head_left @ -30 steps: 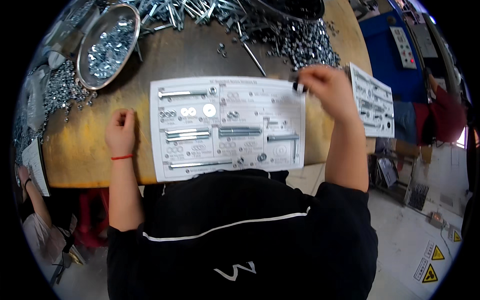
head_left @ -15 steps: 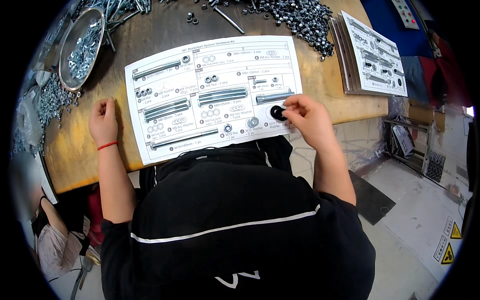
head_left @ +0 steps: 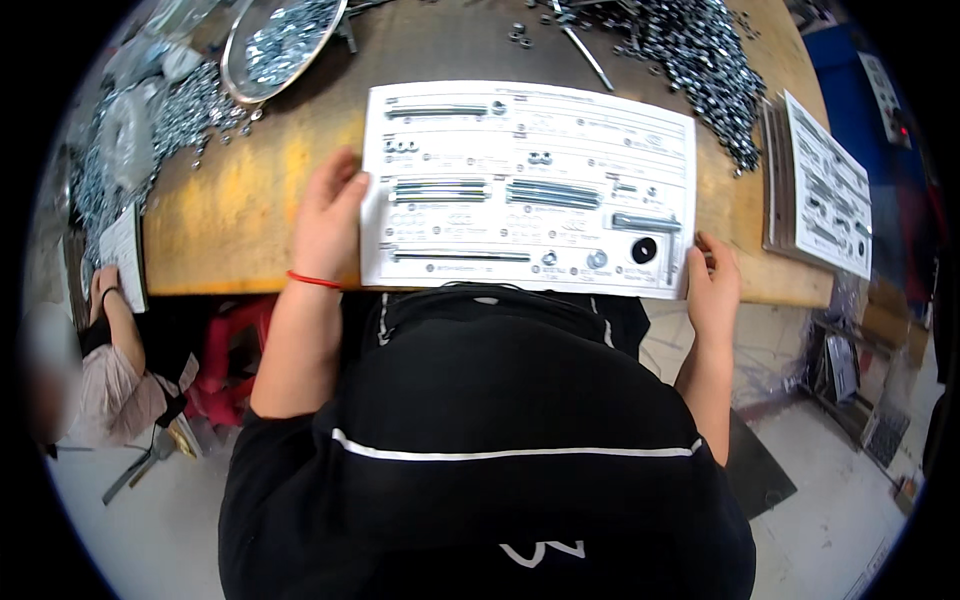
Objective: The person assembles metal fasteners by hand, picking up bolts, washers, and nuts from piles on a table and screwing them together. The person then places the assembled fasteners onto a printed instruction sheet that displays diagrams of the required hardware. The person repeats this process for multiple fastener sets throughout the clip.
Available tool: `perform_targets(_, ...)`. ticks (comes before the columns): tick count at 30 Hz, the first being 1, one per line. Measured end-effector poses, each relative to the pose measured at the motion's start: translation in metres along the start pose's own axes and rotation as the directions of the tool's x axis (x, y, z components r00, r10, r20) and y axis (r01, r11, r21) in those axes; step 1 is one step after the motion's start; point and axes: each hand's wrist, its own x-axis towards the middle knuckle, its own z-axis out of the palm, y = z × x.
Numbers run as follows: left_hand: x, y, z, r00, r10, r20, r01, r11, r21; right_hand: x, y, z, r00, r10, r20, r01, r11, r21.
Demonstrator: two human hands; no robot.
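A white printed hardware card (head_left: 450,235) lies at the table's front edge. On it sit a long bolt (head_left: 460,257), two rows of silver bolts (head_left: 553,193), a thick silver bolt (head_left: 640,222), several small nuts (head_left: 540,158) and a black round washer (head_left: 644,250). My left hand (head_left: 328,215), with a red cord at the wrist, is closed at the card's left edge, its thumb by the border. At the lower right edge, my right hand (head_left: 713,285) has its thumb against the card and its fingers curled beside it. Fingers under the card are hidden.
A metal bowl (head_left: 330,30) of small parts stands at the back left, beside loose nuts and plastic bags (head_left: 128,130). A pile of nuts (head_left: 690,60) lies at the back right. Similar cards (head_left: 820,190) are stacked on the right. Another person's hand (head_left: 105,285) rests at far left.
My right hand has let go of the black washer, leaving it on the card, and moved to the card's right edge. My left hand has come to its left edge. The card now lies straighter.
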Motion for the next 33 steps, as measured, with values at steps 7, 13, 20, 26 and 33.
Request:
perform_targets(7,-0.022,0.034,0.024,0.993,-0.072,0.091,0.091,0.969,-0.229,0.0,-0.003,0.005,1.0,0.017,-0.006,-0.017,1.0,-0.007)
perform_targets(13,-0.004,0.007,0.002,0.986,0.007,0.168,0.008,0.996,-0.089,0.016,-0.013,0.0,0.997,0.08,-0.024,-0.082,0.993,-0.091)
perform_targets(20,0.112,0.074,0.065,0.855,0.418,0.305,-0.501,0.819,0.279,0.126,-0.118,0.034,0.929,-0.357,0.095,0.364,0.928,-0.075)
perform_targets(26,0.205,0.09,0.15,0.922,0.22,0.319,-0.376,0.702,0.604,0.238,-0.159,0.139,0.916,-0.387,0.101,0.4,0.899,-0.179)
perform_targets(33,0.217,0.089,0.148,0.871,0.207,0.446,-0.465,0.645,0.607,0.242,-0.166,0.151,0.901,-0.39,0.191,0.43,0.859,-0.278)
